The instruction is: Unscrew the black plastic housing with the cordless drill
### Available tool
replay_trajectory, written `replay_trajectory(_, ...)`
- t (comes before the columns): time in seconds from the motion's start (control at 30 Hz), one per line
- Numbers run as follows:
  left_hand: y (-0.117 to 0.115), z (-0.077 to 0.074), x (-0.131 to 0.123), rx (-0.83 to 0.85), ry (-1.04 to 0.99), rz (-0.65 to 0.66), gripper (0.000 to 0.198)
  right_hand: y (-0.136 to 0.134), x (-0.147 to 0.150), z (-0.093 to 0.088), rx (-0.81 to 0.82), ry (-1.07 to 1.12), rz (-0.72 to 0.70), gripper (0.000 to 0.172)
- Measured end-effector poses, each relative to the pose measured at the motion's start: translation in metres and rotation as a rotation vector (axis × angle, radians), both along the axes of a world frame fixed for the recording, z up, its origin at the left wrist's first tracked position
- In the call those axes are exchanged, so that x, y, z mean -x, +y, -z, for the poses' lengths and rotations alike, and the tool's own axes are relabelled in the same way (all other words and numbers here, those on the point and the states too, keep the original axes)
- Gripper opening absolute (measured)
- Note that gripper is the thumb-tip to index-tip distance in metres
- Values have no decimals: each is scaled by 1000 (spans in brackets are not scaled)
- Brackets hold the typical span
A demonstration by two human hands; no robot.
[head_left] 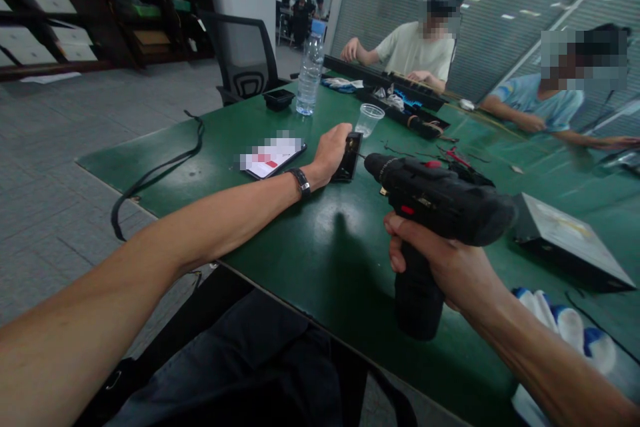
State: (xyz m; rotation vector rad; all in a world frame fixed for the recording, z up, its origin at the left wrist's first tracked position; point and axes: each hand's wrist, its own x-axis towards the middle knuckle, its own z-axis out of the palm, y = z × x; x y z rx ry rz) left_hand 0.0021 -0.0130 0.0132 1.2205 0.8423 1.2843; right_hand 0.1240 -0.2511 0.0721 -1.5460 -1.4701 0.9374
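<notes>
And here we are: my right hand (450,257) is wrapped firmly round the grip of the drill (435,197), held up above the green table (305,233). Across to the left, my left hand (331,150) is curled over the box (350,167), pinning it on the table just near of the cup (370,119). The bit (361,157) is right up by the box's right side; touching or a hair short, I can't tell. Nor can I tell whether it's spinning.

What this calls for, I'd say: bit square to that face, left fingers off its line, box braced against the push, steady pressure in line with the drill.

Now the aim: the drill's body lies lengthwise from near right to far left, nose leftward, grip hanging down. The box stands on edge, its visible part longest bottom to top, leaning slightly right; my hand hides the rest.
</notes>
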Motion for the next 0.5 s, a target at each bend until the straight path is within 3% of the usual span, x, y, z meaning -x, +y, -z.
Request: replay_trajectory(0.5,8,2,-5,4,-28,-80,28,2,12,-17,33,7,-24,24)
